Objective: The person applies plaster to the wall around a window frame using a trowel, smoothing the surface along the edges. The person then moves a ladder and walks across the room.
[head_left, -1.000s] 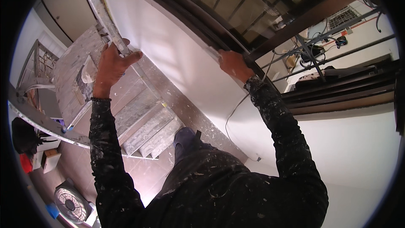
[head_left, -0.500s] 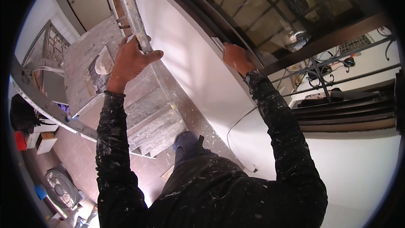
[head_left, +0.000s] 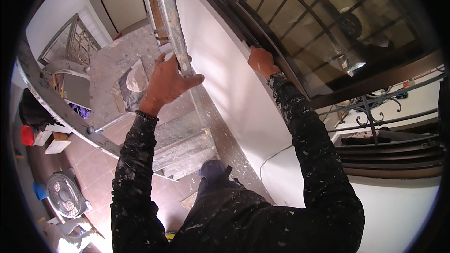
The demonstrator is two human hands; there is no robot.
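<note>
My left hand [head_left: 168, 83] is at a paint-spattered metal scaffold pole [head_left: 174, 23], its fingers curled behind the pole and the thumb stuck out to the right. Close to the dark window frame [head_left: 276, 56], my right hand [head_left: 262, 62] is closed on a thin, flat, pale tool [head_left: 245, 45]. Only a short end of that tool shows past the fist, so its kind is unclear. It lies along the top edge of the white wall [head_left: 225, 75]. Both sleeves are black with white specks.
A worn platform [head_left: 108, 61] bears a pale lump [head_left: 137, 77] on dark sheeting. Below it are spattered steps [head_left: 185, 147]. A curved metal rail [head_left: 61, 105] crosses the left. A fan [head_left: 65, 194] stands on the tiled floor. Wrought-iron railing [head_left: 368, 112] runs at right.
The whole view has shifted, so the scene sits farther right and lower. My left hand stays at the pole. My right hand keeps its grip and remains by the window's lower edge.
</note>
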